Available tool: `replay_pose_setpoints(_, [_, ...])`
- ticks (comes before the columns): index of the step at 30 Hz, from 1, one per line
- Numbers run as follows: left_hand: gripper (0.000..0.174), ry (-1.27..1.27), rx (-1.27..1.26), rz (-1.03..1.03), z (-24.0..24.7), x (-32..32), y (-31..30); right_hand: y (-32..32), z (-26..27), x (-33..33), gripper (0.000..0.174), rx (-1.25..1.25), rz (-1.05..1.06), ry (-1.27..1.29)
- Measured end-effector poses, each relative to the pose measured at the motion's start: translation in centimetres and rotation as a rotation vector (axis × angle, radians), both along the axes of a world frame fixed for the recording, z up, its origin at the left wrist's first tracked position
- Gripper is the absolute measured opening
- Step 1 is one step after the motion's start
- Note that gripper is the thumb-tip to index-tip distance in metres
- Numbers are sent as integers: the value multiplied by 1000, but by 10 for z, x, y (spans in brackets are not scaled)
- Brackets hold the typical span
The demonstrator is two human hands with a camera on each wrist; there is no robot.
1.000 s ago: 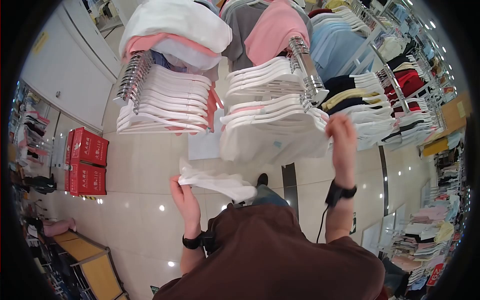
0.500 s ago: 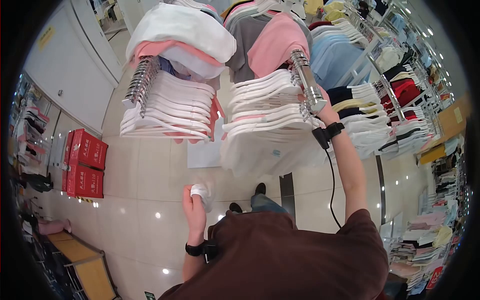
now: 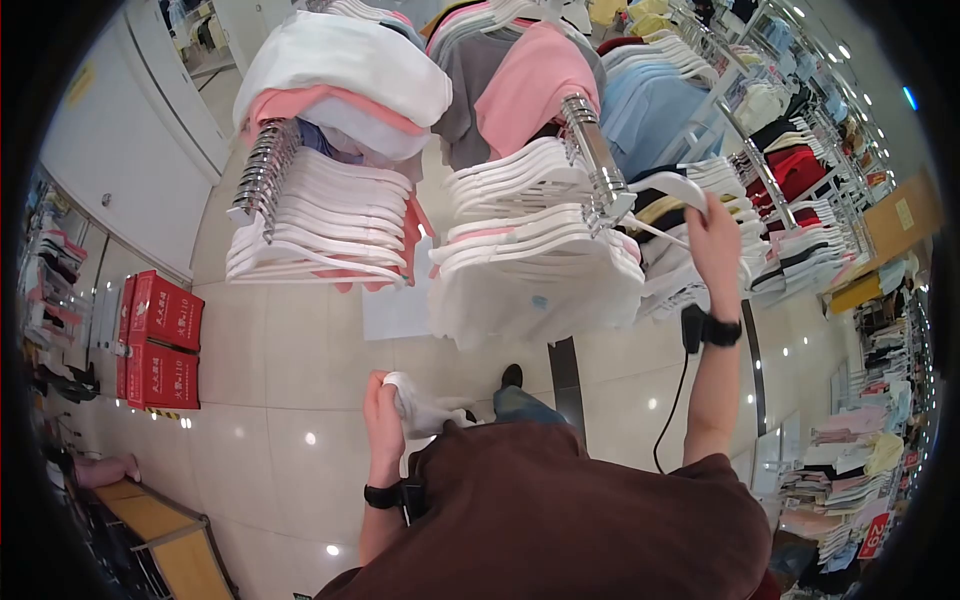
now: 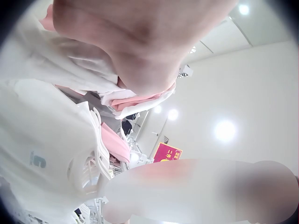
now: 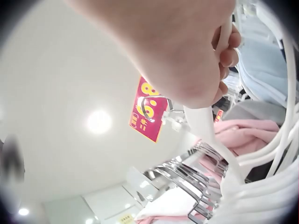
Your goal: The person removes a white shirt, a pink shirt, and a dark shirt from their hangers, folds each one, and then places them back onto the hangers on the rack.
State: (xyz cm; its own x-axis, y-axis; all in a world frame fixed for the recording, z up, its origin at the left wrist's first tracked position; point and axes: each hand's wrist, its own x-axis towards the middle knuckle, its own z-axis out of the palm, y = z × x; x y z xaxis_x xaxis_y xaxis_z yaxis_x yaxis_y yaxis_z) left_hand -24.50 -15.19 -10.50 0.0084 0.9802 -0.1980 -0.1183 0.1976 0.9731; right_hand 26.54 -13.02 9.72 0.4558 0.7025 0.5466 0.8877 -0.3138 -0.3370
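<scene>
Left hand point(image 3: 382, 412) pinches white cloth point(image 3: 428, 412), low by torso point(image 3: 560, 510) | I judge it soft, light; I'd take its edge | hanger point(image 3: 668, 182) beside rail point(image 3: 603, 165) end, likely stiff, slick; I'd hold its tip | right hand point(image 3: 716, 248) grips there

1. Red boxes point(image 3: 168, 325): stacked at left, near white door point(image 3: 125, 145).
2. Wood-toned panels point(image 3: 195, 562), dark frame, lower left.
3. Light-blue tops point(image 3: 652, 115) on hangers, upper right.
4. Red "29" sign point(image 3: 873, 537) beside clothes piles point(image 3: 838, 465), lower right.
5. Overhead: magenta sign point(image 5: 149, 122), yellow characters; round lamp point(image 5: 99, 122) lit.
</scene>
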Motion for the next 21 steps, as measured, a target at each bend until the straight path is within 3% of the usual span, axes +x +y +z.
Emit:
replay_pose_setpoints(2, [16,-44,-36,-13,-10,-1,0,-42,-7,-9,26,108,-92,96])
replay_pose_setpoints(4, [14,-325,-108,3,-19,0,0,-78,-31,-10,28,277,-119,247])
replay_pose_setpoints(7, [15,-388,-147,41,22,19,-1,-130,-107,-4,39,479,-128,604])
replay_pose_setpoints(8, [15,-375,-164,63,30,24,1,-144,-112,-15,39,452,-121,620])
replay_pose_setpoints(10, [18,-415,-210,-9,38,28,4,-168,-115,-43,47,794,-9,1185])
replay_pose_setpoints(11, [23,-430,-187,-32,38,31,5,-176,-113,-48,59,740,37,1258])
replay_pose_setpoints(13, [28,-419,-184,-49,40,35,2,-182,-102,-66,63,692,390,1356])
replay_pose_setpoints(16, [43,-432,-161,-194,54,45,5,-165,-70,-116,63,545,492,1591])
replay_pose_setpoints(17, [43,-426,-166,-215,57,50,5,-156,-61,-135,63,563,475,1588])
replay_pose_setpoints(19, [43,-510,-229,-207,64,58,3,-131,-52,-170,68,733,297,1928])
replay_pose_setpoints(21, [41,-480,-185,-240,69,66,-1,-111,-60,-179,68,639,825,1947])
